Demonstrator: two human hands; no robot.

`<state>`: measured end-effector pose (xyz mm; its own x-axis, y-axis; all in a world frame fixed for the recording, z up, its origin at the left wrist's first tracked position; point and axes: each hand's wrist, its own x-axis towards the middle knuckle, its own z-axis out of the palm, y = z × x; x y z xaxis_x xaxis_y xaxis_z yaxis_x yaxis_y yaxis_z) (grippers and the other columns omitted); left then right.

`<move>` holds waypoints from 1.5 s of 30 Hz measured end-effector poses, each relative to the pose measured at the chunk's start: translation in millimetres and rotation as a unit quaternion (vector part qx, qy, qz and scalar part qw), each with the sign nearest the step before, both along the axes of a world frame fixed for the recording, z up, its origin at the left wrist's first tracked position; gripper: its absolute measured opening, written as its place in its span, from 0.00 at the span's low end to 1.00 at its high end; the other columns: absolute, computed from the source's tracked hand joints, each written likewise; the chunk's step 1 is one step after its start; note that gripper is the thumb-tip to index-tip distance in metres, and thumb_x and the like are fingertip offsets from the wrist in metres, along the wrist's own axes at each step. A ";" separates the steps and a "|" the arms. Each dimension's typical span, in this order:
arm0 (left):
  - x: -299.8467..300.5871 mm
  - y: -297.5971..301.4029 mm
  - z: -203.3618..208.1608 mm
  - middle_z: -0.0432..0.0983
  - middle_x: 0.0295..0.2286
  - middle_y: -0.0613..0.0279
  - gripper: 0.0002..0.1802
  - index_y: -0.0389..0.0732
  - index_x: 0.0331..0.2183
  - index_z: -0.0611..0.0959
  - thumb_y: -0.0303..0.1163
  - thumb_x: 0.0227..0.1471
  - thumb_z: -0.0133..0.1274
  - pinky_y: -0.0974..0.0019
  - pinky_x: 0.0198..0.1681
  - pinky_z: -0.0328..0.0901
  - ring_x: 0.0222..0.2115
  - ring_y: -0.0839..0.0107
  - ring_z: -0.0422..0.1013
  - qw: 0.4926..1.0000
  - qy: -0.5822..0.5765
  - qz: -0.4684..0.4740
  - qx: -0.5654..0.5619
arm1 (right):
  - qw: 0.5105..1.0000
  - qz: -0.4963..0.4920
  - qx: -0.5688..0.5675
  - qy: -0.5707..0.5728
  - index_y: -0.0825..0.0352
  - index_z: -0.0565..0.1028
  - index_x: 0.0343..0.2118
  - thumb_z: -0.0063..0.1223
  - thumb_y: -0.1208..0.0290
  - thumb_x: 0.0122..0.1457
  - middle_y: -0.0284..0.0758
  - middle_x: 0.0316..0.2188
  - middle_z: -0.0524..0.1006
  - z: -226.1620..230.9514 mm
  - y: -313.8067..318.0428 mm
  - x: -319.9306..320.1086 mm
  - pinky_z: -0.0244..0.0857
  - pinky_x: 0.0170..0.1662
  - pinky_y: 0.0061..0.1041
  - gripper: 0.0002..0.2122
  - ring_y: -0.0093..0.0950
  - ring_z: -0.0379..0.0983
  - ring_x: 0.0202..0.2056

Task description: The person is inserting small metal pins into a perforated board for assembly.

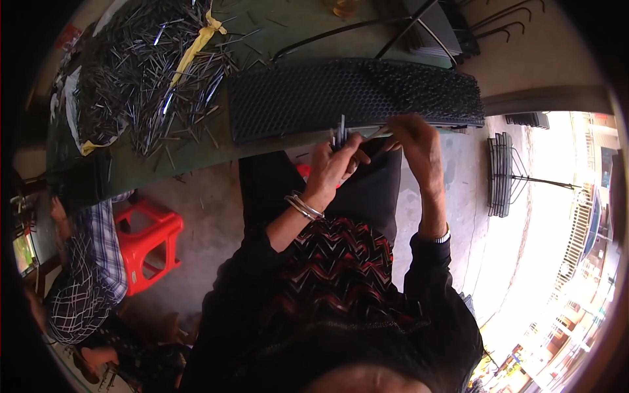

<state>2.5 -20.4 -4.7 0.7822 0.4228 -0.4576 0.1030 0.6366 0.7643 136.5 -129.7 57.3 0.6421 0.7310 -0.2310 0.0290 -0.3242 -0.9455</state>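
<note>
My left hand (331,169) is closed around a small bunch of thin grey metal sticks (342,128), their ends poking up past the thumb. To its right, my right hand (422,147) has its fingers pinched together at the near edge of a long black rack (295,98) full of holes. Whatever sits between those fingertips is too small and blurred to name. Dark pieces stand densely in the rack's right part, while its left part shows bare holes. A large heap of loose metal sticks (147,78) lies on the green table (209,160) at the left.
Black metal bars (347,29) rise behind the rack. A red plastic stool (147,245) stands on the floor at left, beside another person in a checked garment (88,275). Further black racks (500,173) stand at the right by the bright opening. A yellow strip (193,49) crosses the heap.
</note>
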 end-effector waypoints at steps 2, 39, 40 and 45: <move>1.5 7.5 7.7 0.77 0.21 0.61 0.15 0.36 0.34 0.80 0.40 0.58 0.54 0.80 0.15 0.56 0.16 0.84 0.65 0.999 0.000 -0.007 -0.038 | 0.968 -0.170 0.002 -0.184 0.73 0.75 0.36 0.51 0.76 0.60 0.37 0.26 0.79 -4.5 -1.5 4.7 0.68 0.31 0.22 0.06 0.22 0.76 0.26; -2.5 1.7 6.0 0.73 0.24 0.61 0.16 0.34 0.41 0.78 0.37 0.59 0.53 0.77 0.17 0.54 0.18 0.80 0.63 0.974 -0.067 -0.025 -0.213 | 0.825 -0.110 -0.082 -0.549 0.59 0.80 0.43 0.56 0.68 0.58 0.39 0.40 0.74 -26.4 23.4 18.1 0.68 0.39 0.32 0.11 0.36 0.74 0.38; -3.7 1.8 7.3 0.74 0.24 0.60 0.16 0.34 0.41 0.79 0.37 0.59 0.53 0.77 0.17 0.54 0.18 0.80 0.64 0.977 -0.069 -0.029 -0.198 | 0.880 -0.065 -0.078 -0.464 0.63 0.79 0.42 0.56 0.69 0.58 0.38 0.38 0.74 -25.1 17.0 16.1 0.67 0.39 0.30 0.11 0.33 0.74 0.38; -8.6 2.2 7.5 0.78 0.26 0.59 0.16 0.37 0.41 0.80 0.39 0.58 0.55 0.77 0.18 0.56 0.22 0.78 0.70 0.989 -0.056 -0.051 -0.128 | 0.980 0.094 -0.035 -0.170 0.70 0.77 0.40 0.54 0.72 0.58 0.35 0.33 0.76 -13.0 -2.0 -10.0 0.65 0.38 0.25 0.10 0.24 0.72 0.35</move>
